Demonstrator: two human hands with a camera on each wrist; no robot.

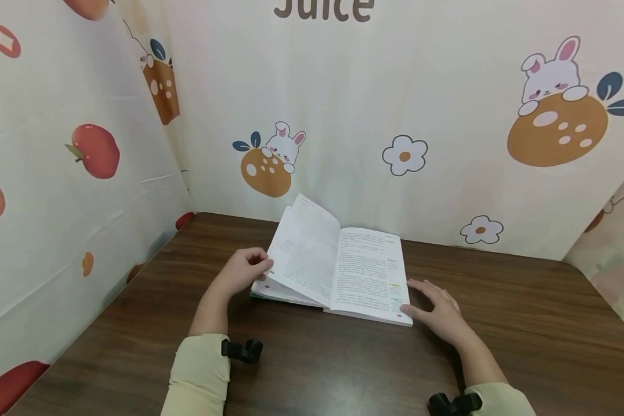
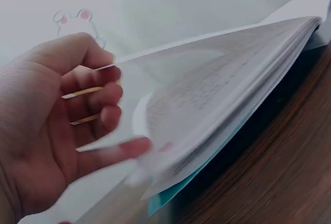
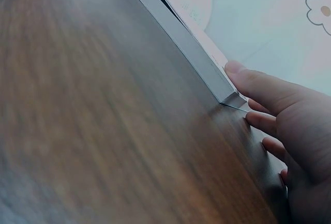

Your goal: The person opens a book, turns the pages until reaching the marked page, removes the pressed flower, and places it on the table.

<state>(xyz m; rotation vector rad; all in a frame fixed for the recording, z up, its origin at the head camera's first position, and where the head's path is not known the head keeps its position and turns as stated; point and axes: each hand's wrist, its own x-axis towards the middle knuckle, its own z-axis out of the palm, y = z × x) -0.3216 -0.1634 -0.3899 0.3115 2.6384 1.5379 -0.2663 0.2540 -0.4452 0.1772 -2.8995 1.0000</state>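
An open book [image 1: 371, 268] with printed white pages lies on the wooden table. At its left side, my left hand [image 1: 241, 270] pinches a page [image 1: 307, 254] between thumb and forefinger and holds it raised off the pages beneath. The left wrist view shows this lifted page, the stacked pages [image 2: 243, 100] and a teal cover edge [image 2: 176, 195] under them. My right hand [image 1: 439, 312] rests at the book's right edge, its thumb on the lower right corner. In the right wrist view, that thumb [image 3: 258, 84] touches the top page and the other fingers lie beside the book's edge.
The dark wooden tabletop [image 1: 301, 358] extends around the book. Behind it hangs a pale curtain [image 1: 343, 115] printed with rabbits, fruit and flowers, close to the book's far edge. Another printed sheet [image 1: 41, 231] borders the table on the left. Black straps [image 1: 241, 351] sit on both sleeves.
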